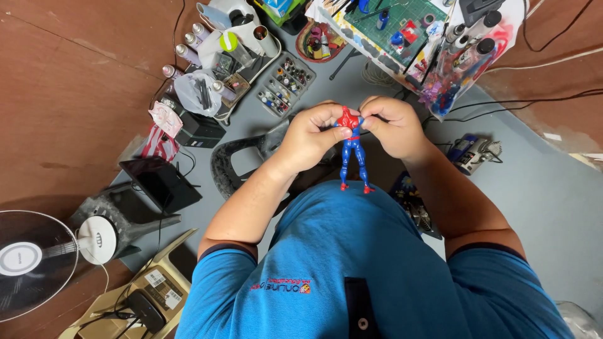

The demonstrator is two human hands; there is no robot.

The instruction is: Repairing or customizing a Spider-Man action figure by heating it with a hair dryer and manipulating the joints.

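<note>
A small red and blue action figure (353, 150) hangs upright between my two hands, its legs pointing down toward my blue shirt. My left hand (309, 137) grips the figure's red upper body from the left side. From the right, my right hand (392, 124) pinches the same upper part with fingers and thumb. The figure's head and arms are hidden by my fingers. Both hands are held above the grey floor, in front of my belly.
A tray of small paint pots (284, 86) lies beyond my hands. Spray cans (188, 51) and a plastic bag sit at upper left. A green cutting mat (402, 25) with tools is at the top. A white fan (38, 257) stands lower left, a dark tablet (160, 183) beside it.
</note>
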